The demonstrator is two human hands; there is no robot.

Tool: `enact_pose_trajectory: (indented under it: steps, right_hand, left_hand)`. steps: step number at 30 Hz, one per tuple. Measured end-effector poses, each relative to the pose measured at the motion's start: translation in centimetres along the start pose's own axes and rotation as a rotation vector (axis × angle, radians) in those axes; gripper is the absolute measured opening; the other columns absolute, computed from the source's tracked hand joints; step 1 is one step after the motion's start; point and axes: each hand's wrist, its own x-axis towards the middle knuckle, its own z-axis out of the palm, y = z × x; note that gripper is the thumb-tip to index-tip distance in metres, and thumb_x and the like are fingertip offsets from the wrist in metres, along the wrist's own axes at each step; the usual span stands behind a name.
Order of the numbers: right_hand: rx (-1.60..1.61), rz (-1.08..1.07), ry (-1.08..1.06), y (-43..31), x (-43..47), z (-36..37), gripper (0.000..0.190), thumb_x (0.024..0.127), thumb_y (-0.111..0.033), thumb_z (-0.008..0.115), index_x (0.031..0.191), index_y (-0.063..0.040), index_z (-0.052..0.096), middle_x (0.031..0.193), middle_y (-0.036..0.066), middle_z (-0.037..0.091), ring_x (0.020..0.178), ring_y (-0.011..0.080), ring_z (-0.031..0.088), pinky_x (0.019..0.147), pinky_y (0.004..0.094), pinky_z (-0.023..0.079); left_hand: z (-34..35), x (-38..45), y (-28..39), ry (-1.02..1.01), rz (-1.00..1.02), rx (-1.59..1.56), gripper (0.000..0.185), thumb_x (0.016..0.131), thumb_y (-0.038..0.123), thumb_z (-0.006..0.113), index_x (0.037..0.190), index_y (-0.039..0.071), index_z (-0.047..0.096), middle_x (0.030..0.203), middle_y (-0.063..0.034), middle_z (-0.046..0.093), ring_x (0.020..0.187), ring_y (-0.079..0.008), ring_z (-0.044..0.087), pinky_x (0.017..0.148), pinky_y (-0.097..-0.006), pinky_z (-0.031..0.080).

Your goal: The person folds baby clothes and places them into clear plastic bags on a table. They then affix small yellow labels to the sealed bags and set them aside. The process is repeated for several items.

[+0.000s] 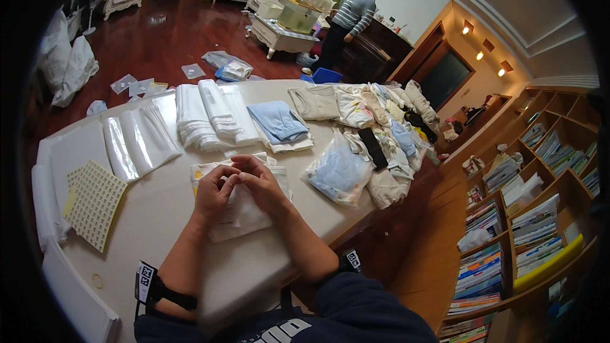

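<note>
My left hand (pixel 217 193) and my right hand (pixel 261 186) meet at the fingertips above a folded white garment (pixel 248 232). A clear plastic bag lies on that garment, partly under my hands. Whether something thin is pinched between the fingertips I cannot tell. Behind them lie stacked clear plastic bags (pixel 209 119) and folded light-blue trousers (pixel 279 121) on a white garment. To the left are more flat plastic bags (pixel 143 140) and yellow sheets of printed round stickers (pixel 97 200). A bagged light-blue garment (pixel 340 171) lies to the right of my hands.
A heap of clothes (pixel 393 147) covers the right end of the padded table (pixel 157 219). A rubber band (pixel 97 281) lies near its left edge. Bookshelves (pixel 510 228) stand at the right. Across the room a person (pixel 352 19) stands by a fish tank (pixel 298 19). Plastic bags litter the floor.
</note>
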Motion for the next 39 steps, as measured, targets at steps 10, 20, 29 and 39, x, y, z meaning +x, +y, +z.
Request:
enact_pose_trajectory:
  steps: [10, 20, 29, 39]
  right_hand:
    - [-0.041, 0.032, -0.141, -0.56, -0.11, 0.02, 0.048, 0.089, -0.014, 0.060, 0.132, -0.002, 0.043, 0.124, 0.009, 0.052, 0.116, 0.0164, 0.049, 0.100, 0.0305, 0.037]
    - [-0.074, 0.042, -0.190, -0.57, -0.09, -0.01, 0.047, 0.091, -0.014, 0.058, 0.134, -0.002, 0.042, 0.124, 0.007, 0.051, 0.116, 0.0156, 0.048, 0.101, 0.0294, 0.036]
    - [-0.102, 0.045, -0.195, -0.47, 0.01, 0.05, 0.047, 0.092, -0.014, 0.058, 0.134, -0.002, 0.042, 0.124, 0.007, 0.051, 0.116, 0.0151, 0.048, 0.100, 0.0296, 0.037]
    - [-0.008, 0.042, -0.172, -0.66, -0.15, 0.05, 0.046, 0.091, -0.016, 0.058, 0.132, -0.001, 0.044, 0.120, 0.006, 0.053, 0.109, 0.0139, 0.049, 0.095, 0.0281, 0.038]
  left_hand:
    - [-0.55, -0.08, 0.25, -0.047, -0.006, 0.042, 0.006, 0.091, 0.007, 0.059, 0.093, 0.002, 0.061, 0.076, -0.0025, 0.061, 0.064, -0.0077, 0.054, 0.059, -0.0237, 0.044]
    - [-0.47, -0.11, 0.62, -0.043, -0.020, 0.112, 0.005, 0.091, 0.007, 0.058, 0.092, 0.002, 0.058, 0.074, -0.0060, 0.059, 0.064, -0.0117, 0.055, 0.060, -0.0267, 0.044]
    - [-0.46, -0.25, 0.16, -0.048, -0.080, 0.112, 0.007, 0.092, 0.009, 0.057, 0.092, 0.002, 0.057, 0.073, -0.0056, 0.059, 0.064, -0.0114, 0.054, 0.060, -0.0265, 0.044]
    - [-0.71, -0.13, 0.52, -0.152, -0.157, -0.177, 0.007, 0.095, 0.012, 0.055, 0.092, 0.006, 0.057, 0.071, 0.0028, 0.054, 0.056, -0.0033, 0.045, 0.051, -0.0195, 0.038]
